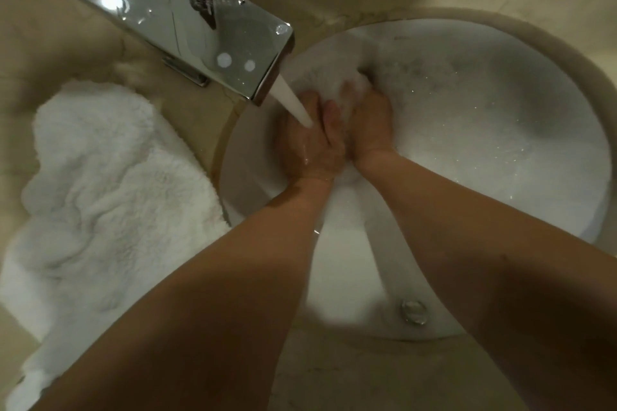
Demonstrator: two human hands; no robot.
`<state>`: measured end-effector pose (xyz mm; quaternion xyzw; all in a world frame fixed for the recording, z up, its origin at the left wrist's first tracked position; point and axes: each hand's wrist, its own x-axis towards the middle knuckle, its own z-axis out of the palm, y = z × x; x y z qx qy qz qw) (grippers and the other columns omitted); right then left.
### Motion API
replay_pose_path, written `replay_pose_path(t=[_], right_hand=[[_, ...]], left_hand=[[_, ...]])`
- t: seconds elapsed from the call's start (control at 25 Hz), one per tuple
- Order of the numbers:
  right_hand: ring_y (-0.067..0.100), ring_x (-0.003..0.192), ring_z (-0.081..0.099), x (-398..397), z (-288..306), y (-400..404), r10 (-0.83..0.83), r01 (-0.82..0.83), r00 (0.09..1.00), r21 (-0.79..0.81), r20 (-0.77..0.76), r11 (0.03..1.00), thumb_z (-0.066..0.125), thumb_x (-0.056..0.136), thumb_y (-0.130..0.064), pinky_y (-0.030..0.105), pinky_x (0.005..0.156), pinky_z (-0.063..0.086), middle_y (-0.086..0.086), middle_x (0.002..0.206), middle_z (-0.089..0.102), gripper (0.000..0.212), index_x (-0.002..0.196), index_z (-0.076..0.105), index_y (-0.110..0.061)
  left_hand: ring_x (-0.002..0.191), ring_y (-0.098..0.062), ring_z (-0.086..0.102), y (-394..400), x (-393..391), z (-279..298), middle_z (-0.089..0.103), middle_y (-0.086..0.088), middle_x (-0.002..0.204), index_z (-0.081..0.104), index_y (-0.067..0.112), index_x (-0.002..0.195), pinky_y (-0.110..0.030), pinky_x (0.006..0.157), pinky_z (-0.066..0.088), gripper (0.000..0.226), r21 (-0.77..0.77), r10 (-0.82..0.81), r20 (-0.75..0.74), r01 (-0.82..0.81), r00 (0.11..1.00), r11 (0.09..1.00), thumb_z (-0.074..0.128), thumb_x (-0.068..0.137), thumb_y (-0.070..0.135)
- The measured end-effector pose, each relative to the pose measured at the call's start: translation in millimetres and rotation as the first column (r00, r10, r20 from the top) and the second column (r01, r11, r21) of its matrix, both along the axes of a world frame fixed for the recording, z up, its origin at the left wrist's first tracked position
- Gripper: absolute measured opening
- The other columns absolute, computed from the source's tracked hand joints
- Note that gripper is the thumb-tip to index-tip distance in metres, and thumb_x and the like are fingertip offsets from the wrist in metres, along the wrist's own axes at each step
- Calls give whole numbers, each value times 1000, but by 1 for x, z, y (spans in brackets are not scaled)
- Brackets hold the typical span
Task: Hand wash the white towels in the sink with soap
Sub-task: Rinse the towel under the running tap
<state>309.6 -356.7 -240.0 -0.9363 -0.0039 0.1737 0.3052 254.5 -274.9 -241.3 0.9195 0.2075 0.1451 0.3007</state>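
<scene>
Both hands, left hand (312, 143) and right hand (369, 125), grip a bunched, sodden white towel (337, 90) in the sink (500, 143); its blurred folds look soapy, perhaps.

We count two hands, the left hand (309, 143) and the right hand (367, 123), two white towels, one towel (347, 90) in the sink (500, 143) and another towel (110, 183) on the counter (367, 374), and one tap (173, 17).
</scene>
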Motion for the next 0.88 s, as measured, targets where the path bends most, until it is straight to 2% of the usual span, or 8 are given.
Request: replay_pose_path(t=[0.08, 0.28, 0.4, 0.52, 0.64, 0.68, 0.76, 0.88], right_hand=[[24, 105, 62, -3, 7, 1, 16, -16, 1000, -37, -11, 999, 47, 101, -45, 15, 71, 29, 11, 121, 63, 46, 130, 54, -10], [34, 114, 56, -26, 31, 6, -53, 33, 992, 172, 115, 985, 57, 98, -26, 24, 83, 41, 21, 137, 48, 47, 137, 47, -2], [30, 107, 58, -32, 30, 1, -80, 59, 994, 249, 75, 967, 59, 96, -24, 24, 86, 40, 17, 138, 45, 42, 135, 53, -8], [23, 104, 57, -43, 32, -8, -109, 70, 988, 319, 106, 945, 58, 96, -27, 24, 91, 44, 16, 133, 49, 34, 123, 61, -6], [11, 92, 52, -42, 43, -1, -268, 267, 961, 462, -64, 846, 47, 98, -38, 20, 82, 39, 11, 116, 58, 34, 101, 66, -10], [9, 82, 51, -38, 47, 1, -322, 339, 939, 483, -122, 807, 49, 96, -36, 21, 75, 40, 8, 99, 60, 29, 87, 64, -14], [4, 60, 42, -34, 49, 0, -369, 390, 918, 499, -146, 774, 56, 91, -30, 23, 60, 36, -4, 66, 49, 28, 66, 48, -19], [1, 65, 50, -42, 50, -4, -376, 395, 914, 533, -149, 748, 58, 89, -22, 22, 66, 42, -8, 75, 55, 8, 87, 55, -15]], left_hand=[[66, -31, 56, -2, 1, 2, 58, -11, 73, 57, 9, 83, -34, 57, 43, 41, -37, -13, -23, 12, 1000, 999, 35, 97, 41], [78, -33, 61, 2, 2, 9, 63, -10, 81, 58, 14, 83, -35, 68, 43, 43, -117, 16, -120, -30, 993, 993, 33, 98, 46], [102, -34, 61, -14, -12, 17, 69, -12, 105, 70, 13, 105, -40, 89, 42, 52, -8, 296, -139, -300, 945, 954, 41, 89, 52], [111, -36, 56, -34, -16, 34, 63, -18, 116, 66, 6, 116, -38, 93, 33, 67, -181, 608, -197, -638, 769, 748, 62, 78, 61], [126, -33, 47, -20, -9, 43, 53, -16, 133, 58, 11, 125, -42, 110, 32, 64, -440, 529, -565, -773, 633, 456, 69, 80, 55], [124, -32, 51, -14, -10, 43, 56, -14, 132, 60, 12, 123, -41, 109, 37, 58, -501, 462, -615, -769, 639, 396, 68, 81, 52], [111, -31, 61, -7, -16, 46, 65, -11, 122, 66, 17, 111, -36, 98, 48, 43, -594, 416, -574, -709, 705, 380, 70, 82, 47], [89, -22, 65, -9, -22, 60, 67, -2, 107, 65, 26, 97, -33, 83, 52, 34, -668, 395, -459, -602, 796, 438, 71, 78, 53]])
